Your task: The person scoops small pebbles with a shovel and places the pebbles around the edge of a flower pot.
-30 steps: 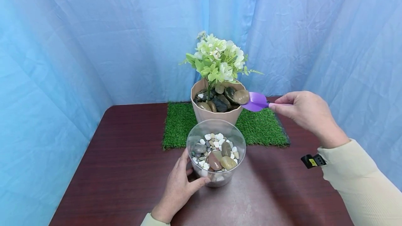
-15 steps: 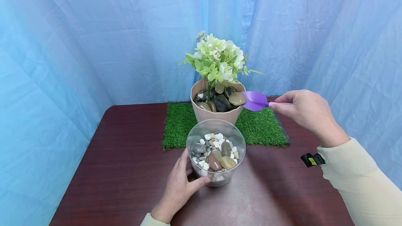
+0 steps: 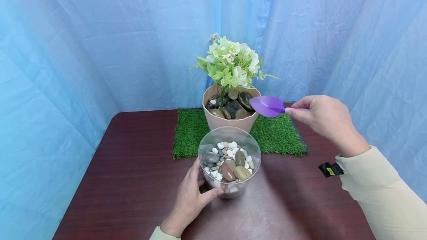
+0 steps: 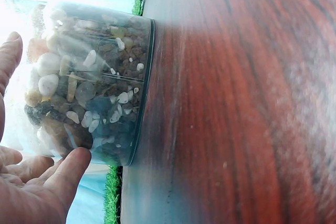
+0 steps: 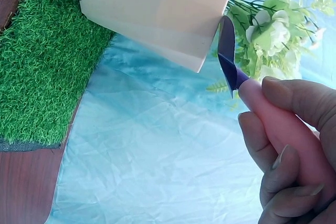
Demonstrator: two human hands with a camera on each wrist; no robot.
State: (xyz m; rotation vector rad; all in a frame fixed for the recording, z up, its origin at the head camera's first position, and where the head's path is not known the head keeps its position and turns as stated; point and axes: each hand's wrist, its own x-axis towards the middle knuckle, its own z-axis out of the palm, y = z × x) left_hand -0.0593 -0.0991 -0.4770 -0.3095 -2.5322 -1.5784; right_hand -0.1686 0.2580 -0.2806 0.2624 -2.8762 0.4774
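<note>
Two hands at work, both occupied. All places are referred to the pot [image 3: 216, 123], which stands on the grass mat [image 3: 278, 142] with the flowering plant [image 3: 230, 60] upright in it.

Right hand [image 3: 328, 121]: beyond the pot's right side, my thumb and fingers pinching the pink handle of the trowel [image 3: 268, 106]. The purple blade points at the pot's right rim, its tip at or just over the edge. Whether blade and rim touch, I cannot tell.

Left hand [image 3: 191, 198]: on the near side of the pot, my fingers and thumb curved round the wall of the clear container [image 3: 230, 134]. The container is upright on the bench [image 3: 133, 177], between the pot and me.

Change noted: half a second ago a large brown stone was at the blade's tip, across the pot's rim. The blade now shows bare. A brown stone [image 3: 241, 114] lies inside the pot at its near right, beside dark ones; I judge it to be the same piece.

Finding: this load appears delivered, with no stone seen fallen outside the pot. Moving stones over looks unfinished only if more are wanted; a reddish stone [image 3: 228, 170], a yellowish stone [image 3: 242, 173] and many pebbles remain in the container.
</note>
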